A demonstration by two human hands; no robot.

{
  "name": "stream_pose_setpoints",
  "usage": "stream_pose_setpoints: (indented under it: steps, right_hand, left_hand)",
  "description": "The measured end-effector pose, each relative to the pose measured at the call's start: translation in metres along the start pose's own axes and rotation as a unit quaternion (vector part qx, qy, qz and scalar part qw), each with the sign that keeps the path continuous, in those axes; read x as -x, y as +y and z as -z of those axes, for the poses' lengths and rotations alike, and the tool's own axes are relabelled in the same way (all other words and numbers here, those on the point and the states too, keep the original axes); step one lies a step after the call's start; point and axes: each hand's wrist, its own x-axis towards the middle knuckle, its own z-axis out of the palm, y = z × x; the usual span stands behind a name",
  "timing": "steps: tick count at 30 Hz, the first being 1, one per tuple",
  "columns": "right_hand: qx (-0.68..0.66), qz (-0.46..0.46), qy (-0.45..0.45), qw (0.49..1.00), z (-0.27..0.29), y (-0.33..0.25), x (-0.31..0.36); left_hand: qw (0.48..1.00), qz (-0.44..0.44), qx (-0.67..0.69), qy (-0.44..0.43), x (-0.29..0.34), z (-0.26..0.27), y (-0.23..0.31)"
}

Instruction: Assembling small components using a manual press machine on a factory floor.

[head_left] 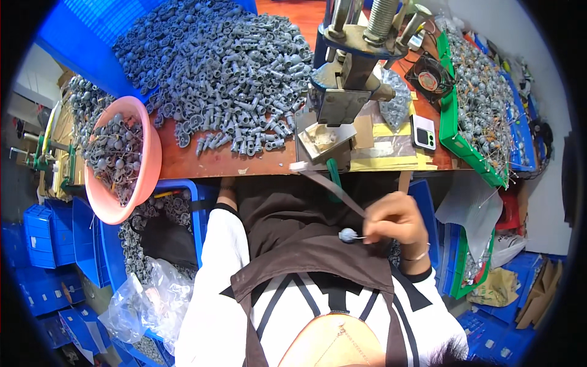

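Observation:
My right hand is in front of my brown apron, its fingers pinched together. A small grey ball-shaped part sticks out from them on a thin wire. A flat greyish strip runs from the table edge to these same fingers; whether they hold it too, I cannot tell. My left hand reaches under the table's front edge, with only the wrist area showing and its fingers hidden. Beyond the strip stands a bench press with a metal head over a small pale block. A green handle hangs just below it.
Grey plastic fittings are heaped across the red-brown table. A pink basin of wired parts stands at the left edge. Green trays with similar parts, a small fan and a white phone-like device are at the right.

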Motion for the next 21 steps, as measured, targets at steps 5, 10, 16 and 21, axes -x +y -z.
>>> stream_pose_setpoints:
  steps: [5, 10, 16, 21]
  right_hand:
    - [0.120, 0.016, -0.101, 0.987, -0.038, 0.042, -0.060]
    - [0.238, 0.115, -0.023, 0.964, -0.043, 0.085, -0.080]
    - [0.267, 0.083, -0.034, 0.960, -0.037, 0.082, -0.078]
    - [0.251, 0.086, -0.038, 0.963, -0.036, 0.086, -0.082]
  left_hand:
    - [0.996, -0.028, -0.080, 0.012, -0.045, -0.019, -0.003]
    - [0.987, -0.052, -0.149, -0.005, -0.039, -0.016, -0.011]
    - [0.969, -0.083, -0.230, -0.018, -0.046, -0.008, -0.018]
    - [0.948, -0.114, -0.296, -0.019, 0.016, -0.004, -0.030]
